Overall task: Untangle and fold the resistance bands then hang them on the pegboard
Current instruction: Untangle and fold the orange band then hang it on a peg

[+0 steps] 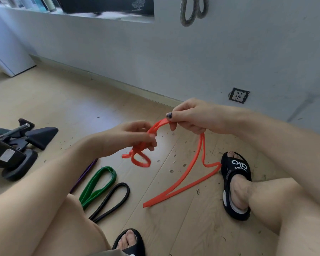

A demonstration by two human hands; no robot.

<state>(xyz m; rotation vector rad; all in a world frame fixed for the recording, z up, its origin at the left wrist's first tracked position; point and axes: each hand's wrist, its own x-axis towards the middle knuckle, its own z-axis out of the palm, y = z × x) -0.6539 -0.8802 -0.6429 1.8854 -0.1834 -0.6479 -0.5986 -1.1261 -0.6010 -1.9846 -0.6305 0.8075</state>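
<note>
Left hand (135,137) grip closed on tangled coil of thin orange rubber resistance band (181,179); small loops hang below fingers. Right hand (188,115) pinches same band higher; long doubled tail drops to wooden floor (63,100), near black slide sandal (236,183). Green flat band (98,183), black band (112,199), purple band (85,174) lie on floor beside left leg.
</note>
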